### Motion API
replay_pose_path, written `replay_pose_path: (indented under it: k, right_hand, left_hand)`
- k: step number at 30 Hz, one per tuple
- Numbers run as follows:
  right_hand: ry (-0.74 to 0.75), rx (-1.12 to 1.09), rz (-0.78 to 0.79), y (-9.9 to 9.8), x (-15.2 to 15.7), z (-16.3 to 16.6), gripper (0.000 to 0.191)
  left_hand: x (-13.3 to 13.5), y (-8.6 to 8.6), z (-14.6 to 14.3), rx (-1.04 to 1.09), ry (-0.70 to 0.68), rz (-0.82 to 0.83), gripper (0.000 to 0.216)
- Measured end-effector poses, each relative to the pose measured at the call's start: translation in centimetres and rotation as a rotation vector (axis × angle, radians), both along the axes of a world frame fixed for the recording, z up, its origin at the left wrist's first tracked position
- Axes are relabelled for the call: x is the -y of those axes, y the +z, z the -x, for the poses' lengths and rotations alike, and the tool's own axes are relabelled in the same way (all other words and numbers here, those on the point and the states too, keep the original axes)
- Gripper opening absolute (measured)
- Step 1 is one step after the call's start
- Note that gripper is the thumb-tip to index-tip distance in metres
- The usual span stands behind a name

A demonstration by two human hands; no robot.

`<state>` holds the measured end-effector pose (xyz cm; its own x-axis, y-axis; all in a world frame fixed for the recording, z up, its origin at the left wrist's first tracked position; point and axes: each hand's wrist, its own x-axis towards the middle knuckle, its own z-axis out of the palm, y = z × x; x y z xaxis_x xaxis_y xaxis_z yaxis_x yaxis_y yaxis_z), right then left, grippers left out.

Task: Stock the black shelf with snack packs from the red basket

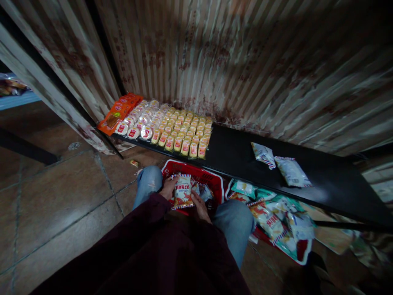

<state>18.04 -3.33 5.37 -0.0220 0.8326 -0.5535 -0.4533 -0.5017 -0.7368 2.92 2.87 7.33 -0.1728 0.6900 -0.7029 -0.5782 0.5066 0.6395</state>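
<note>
Snack packet: the snack packet (183, 190), pale with red lettering and striped ends, is held over the red basket (219, 185), its printed front facing up.
Left hand: the left hand (168, 188) grasps the packet's left edge, above the left part of the red basket.
Right hand: the right hand (201, 207) has its fingers against the packet's lower right edge, above the near part of the red basket.
Basket contents: more loose packets (205, 191) lie inside the red basket, partly hidden by the hands.
Knees: two denim-clad knees (235, 213) flank the red basket.
Shelf: a low black shelf (231, 143) runs just beyond the red basket and off to its right.
Shelf stock: beyond the red basket stand rows of yellow wrapped cakes (184, 133); farther left of it, round white packs (144, 119) and orange bags (120, 112).
Shelf pair: two packets (292, 171) lie flat, well to the red basket's right.
Second basket: a second basket (307, 250), heaped with green and pale bags (272, 217), sits right of the red basket.
Floor: a small yellow wrapper (134, 163) lies on the tiles (66, 221) left of the red basket.
Backdrop: a pleated curtain (215, 61) hangs behind the shelf, beyond the red basket.
</note>
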Motion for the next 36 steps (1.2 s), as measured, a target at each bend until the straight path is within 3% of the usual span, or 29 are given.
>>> replay_pose_path:
  k: [8,13,17,22,25,31,36]
  right_hand:
    - [-0.007,-0.094,-0.024,2.5,1.1,0.5,0.056]
    - [-0.116,-0.048,-0.039,3.3,1.0,0.2,0.054]
    - [-0.207,-0.028,-0.056,4.0,0.9,-0.2,0.060]
    - [-0.289,0.016,-0.108,4.8,0.7,-0.5,0.075]
    - [-0.315,0.097,-0.135,5.1,0.8,-0.7,0.072]
    - [-0.215,0.278,-0.233,5.5,1.3,-1.0,0.063]
    - [-0.134,0.383,-0.319,4.6,1.3,-1.3,0.055]
  left_hand:
    - [-0.2,1.3,-1.8,-0.023,-0.050,-0.044,0.025]
    - [-0.3,1.8,-2.0,-0.076,-0.121,-0.150,0.021]
    - [0.2,2.6,-2.2,-0.294,-0.164,-0.305,0.019]
    - [1.7,5.1,-2.9,-0.737,-0.364,-0.558,0.028]
    - [2.4,6.0,-3.5,-0.838,-0.442,-0.621,0.031]
    - [2.9,5.5,-4.2,-0.624,-0.538,-0.515,0.042]
    - [3.3,5.6,-4.2,-0.417,-0.523,-0.441,0.054]
